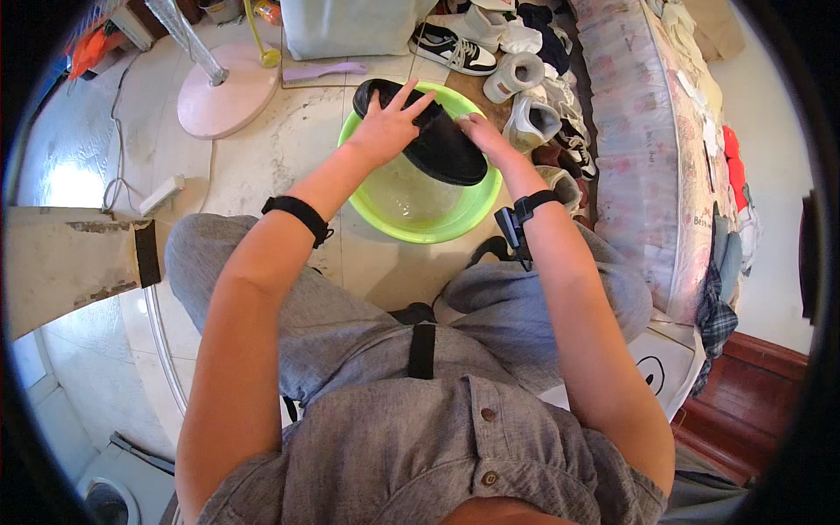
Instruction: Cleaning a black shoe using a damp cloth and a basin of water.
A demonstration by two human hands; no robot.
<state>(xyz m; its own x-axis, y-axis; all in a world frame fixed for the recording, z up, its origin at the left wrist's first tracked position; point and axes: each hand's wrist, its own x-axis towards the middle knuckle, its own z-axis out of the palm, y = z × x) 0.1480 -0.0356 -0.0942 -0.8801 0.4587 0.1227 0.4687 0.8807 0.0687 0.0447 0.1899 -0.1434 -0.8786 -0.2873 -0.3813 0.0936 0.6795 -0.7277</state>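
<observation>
A black shoe (pixel 453 147) lies slanted over the bright green plastic basin (pixel 430 234), its rounded end pointing down to the right. Cloudy water (pixel 407 193) stands in the basin below it. My left hand (pixel 387 128) grips the shoe's upper left part, fingers spread across it. At the basin's right rim, my right hand (pixel 482 133) is curled beside the shoe's edge. A small whitish thing (pixel 464 119) shows at its fingertips, too small to name; the shoe hides part of these fingers.
Several shoes (pixel 453 49) and boots (pixel 514 77) crowd the right of the basin, along a bed with a plastic-covered side (pixel 623 131). Behind the basin lie a purple comb (pixel 328 71) and a pale bag (pixel 354 29). A round pink stand base (pixel 226 92) and power strip (pixel 162 194) are left.
</observation>
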